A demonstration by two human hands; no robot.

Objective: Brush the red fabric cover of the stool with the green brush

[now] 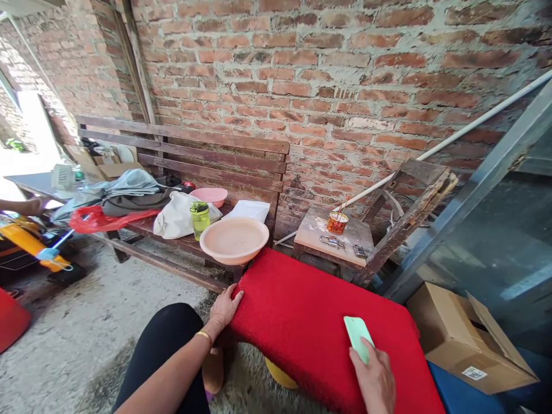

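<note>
A red cloth (297, 305) covers a low table or bench in front of me. At its left corner my left hand (225, 307) holds the edge of the cloth, with a gold bracelet (204, 336) on the wrist. My right hand (374, 371) is over the right part of the cloth. Its thumb and fingers are closed on a mint-green flat oblong thing (356, 330) with rounded corners, phone-like in shape. The lower end of this thing is hidden by my fingers, and I cannot tell its exact kind.
A pale pink basin (235, 236) sits on the wooden bench (207, 167), beside a green bottle (200, 218) and a white bag (175, 217). A chair (310, 236) bears a red paper cup (336, 224) and a padlock (330, 240). At right stands a cardboard box (457, 333).
</note>
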